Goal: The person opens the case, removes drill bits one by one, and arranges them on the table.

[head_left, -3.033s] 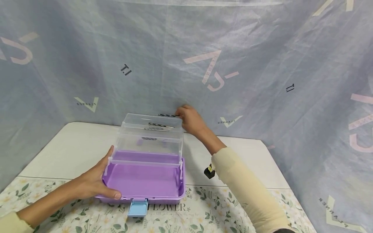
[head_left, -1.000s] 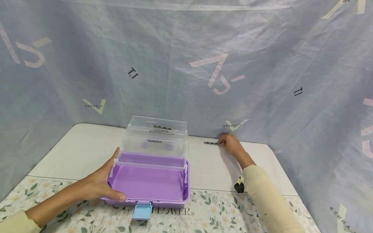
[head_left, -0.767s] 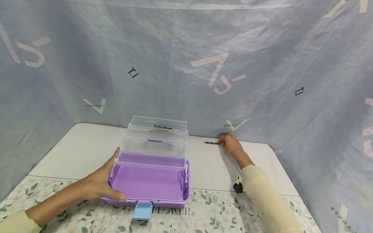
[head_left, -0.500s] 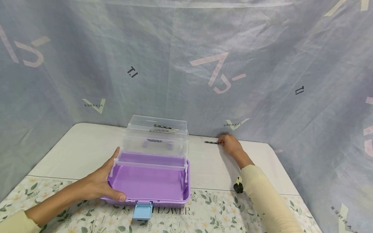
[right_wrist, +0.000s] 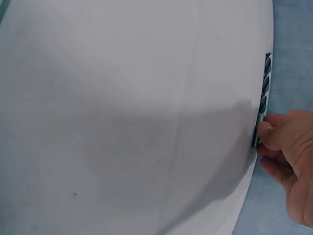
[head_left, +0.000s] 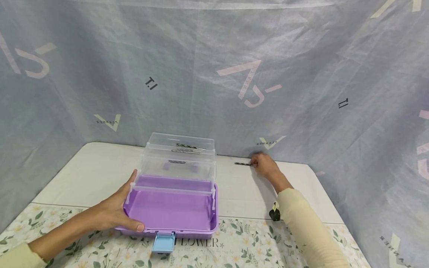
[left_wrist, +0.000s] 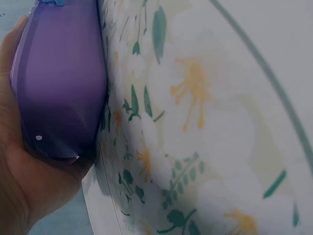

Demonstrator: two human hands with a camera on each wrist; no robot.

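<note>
A purple box (head_left: 171, 210) with clear stepped trays (head_left: 177, 171) raised at its back stands left of centre in the head view, its blue latch (head_left: 164, 242) folded down in front. My left hand (head_left: 112, 212) grips the box's left end, thumb over the front rim; the left wrist view shows that palm round the purple wall (left_wrist: 63, 73). Several drill bits (head_left: 191, 146) lie in the clear trays. At the back right of the table, my right hand (head_left: 265, 164) pinches a dark twist drill bit (right_wrist: 264, 88) by its smooth shank, spiral end pointing left, close over the white surface.
The white table (head_left: 234, 193) has a floral cover (head_left: 254, 245) along its front. A grey-blue printed curtain (head_left: 201, 74) hangs right behind and at both sides. A small black-and-yellow item (head_left: 275, 213) sits by the right sleeve.
My right hand has carried the drill bit from above the top tray down to the table's back right, and holds still there. My left hand keeps its grip on the box.
</note>
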